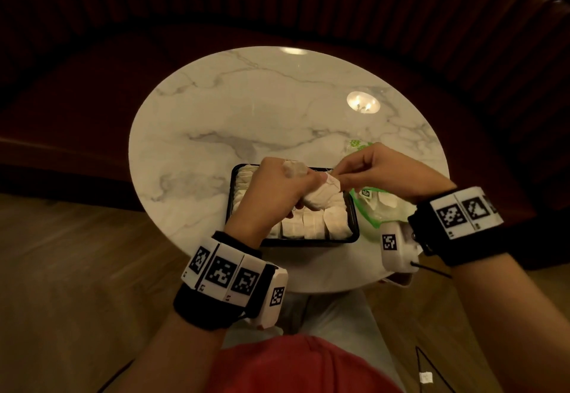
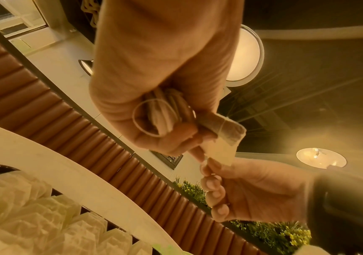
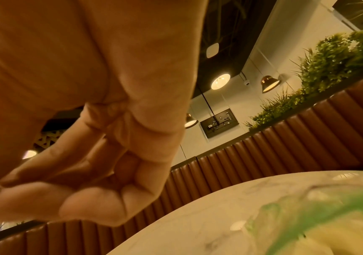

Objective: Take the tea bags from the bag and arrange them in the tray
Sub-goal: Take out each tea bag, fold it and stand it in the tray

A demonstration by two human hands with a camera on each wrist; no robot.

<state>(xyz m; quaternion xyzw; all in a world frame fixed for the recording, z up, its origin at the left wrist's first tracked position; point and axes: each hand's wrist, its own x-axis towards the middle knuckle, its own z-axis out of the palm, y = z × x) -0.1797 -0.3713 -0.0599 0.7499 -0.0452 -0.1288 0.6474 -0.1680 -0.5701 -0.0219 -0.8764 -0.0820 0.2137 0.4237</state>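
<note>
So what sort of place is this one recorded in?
Most likely a cafe or restaurant: a round marble table stands against a curved, ribbed leather booth seat, with pendant lamps overhead and a hedge of greenery behind the seat.

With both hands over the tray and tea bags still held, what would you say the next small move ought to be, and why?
Probably draw one tea bag free and set it in the tray. The left hand grips a bunch of tea bags above the tray, and the right hand pinches the end of the outermost one. The rows in the tray look nearly full, so the spot needs choosing.
</note>
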